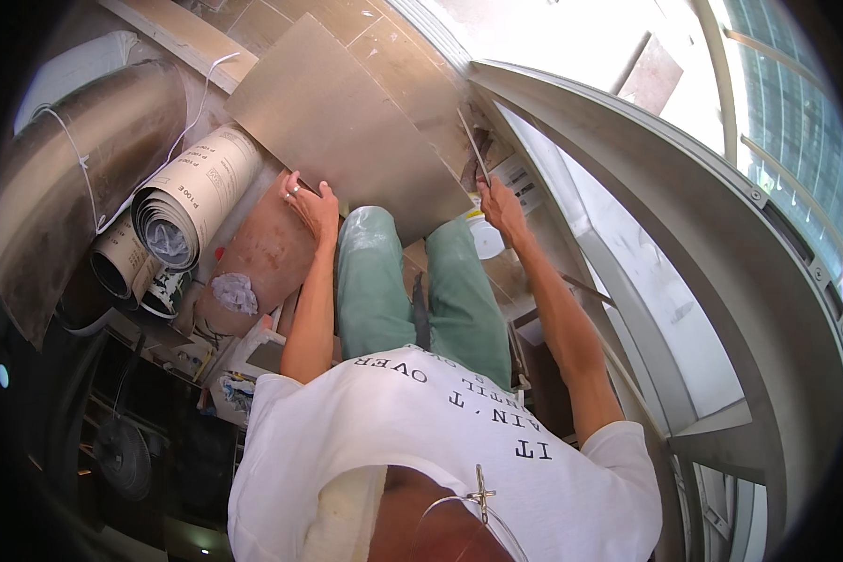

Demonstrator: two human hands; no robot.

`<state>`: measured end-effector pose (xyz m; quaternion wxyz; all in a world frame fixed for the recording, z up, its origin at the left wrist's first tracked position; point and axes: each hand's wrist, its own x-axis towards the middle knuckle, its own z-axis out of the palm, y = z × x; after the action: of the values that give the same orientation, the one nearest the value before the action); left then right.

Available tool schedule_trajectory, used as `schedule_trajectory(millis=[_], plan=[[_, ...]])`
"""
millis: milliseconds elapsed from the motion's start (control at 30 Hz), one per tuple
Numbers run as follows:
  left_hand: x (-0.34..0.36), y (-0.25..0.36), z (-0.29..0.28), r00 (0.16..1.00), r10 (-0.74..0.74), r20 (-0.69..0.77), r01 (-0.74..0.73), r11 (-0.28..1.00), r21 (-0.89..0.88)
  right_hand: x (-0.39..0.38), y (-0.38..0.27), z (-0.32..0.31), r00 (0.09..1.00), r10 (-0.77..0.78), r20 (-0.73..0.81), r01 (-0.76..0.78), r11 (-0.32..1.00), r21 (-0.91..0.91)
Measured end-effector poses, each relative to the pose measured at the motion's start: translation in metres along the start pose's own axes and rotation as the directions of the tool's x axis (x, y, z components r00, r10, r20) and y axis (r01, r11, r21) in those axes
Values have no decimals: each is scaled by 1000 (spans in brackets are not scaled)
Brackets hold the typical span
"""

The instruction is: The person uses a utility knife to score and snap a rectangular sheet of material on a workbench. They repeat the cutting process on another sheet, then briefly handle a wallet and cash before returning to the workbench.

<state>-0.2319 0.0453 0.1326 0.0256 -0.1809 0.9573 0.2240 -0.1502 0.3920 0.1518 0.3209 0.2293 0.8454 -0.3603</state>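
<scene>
A large flat brown sheet (pixel 347 112) lies in front of my knees, its near corner between my legs. My left hand (pixel 314 208), with a ring on one finger, is at the sheet's near left edge. Its thumb and fingers are apart, and the fingertips are close to or touching that edge. To the right of the sheet, my right hand (pixel 503 211) is closed round a long thin blade-like tool (pixel 473 140) that points away from me. The exact kind of tool cannot be made out.
Rolls of sandpaper (pixel 197 187) lie at left, beside a curved brown sheet (pixel 94 178) with a white cord. A reddish-brown piece (pixel 267 248) is near my left forearm. A white tub (pixel 484 234) stands by my right wrist. A metal frame (pixel 684 159) curves along the right.
</scene>
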Motion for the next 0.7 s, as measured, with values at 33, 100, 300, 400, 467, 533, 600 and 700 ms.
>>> schedule_trajectory(millis=[33, 100, 300, 400, 467, 533, 600, 700], plan=[[16, 11, -3, 996, 89, -14, -89, 996, -27, -6, -1, 1, 999, -39, -10, 39, 999, -33], [54, 25, 2, 973, 232, -5, -232, 973, 11, -12, -2, 9, 1000, -11, 15, 12, 995, -103], [150, 19, 49, 919, 391, -51, -372, 904, 210, -29, -33, 34, 998, -61, 5, 61, 991, -118], [153, 10, 61, 879, 464, -107, -442, 879, 178, -22, -64, 33, 996, 50, 70, -36, 981, -188], [155, 9, 65, 881, 461, -105, -440, 881, 175, -11, -54, 47, 996, 72, 58, -57, 973, -222], [149, 11, 63, 885, 455, -99, -436, 884, 166, 6, -26, 51, 994, 2, 112, 34, 949, -314], [154, 10, 63, 881, 461, -109, -443, 883, 156, 7, -24, 47, 993, 14, 121, 28, 942, -335], [150, 11, 59, 903, 424, -65, -407, 895, 180, -9, -56, 19, 988, 102, 116, -61, 947, -314]])
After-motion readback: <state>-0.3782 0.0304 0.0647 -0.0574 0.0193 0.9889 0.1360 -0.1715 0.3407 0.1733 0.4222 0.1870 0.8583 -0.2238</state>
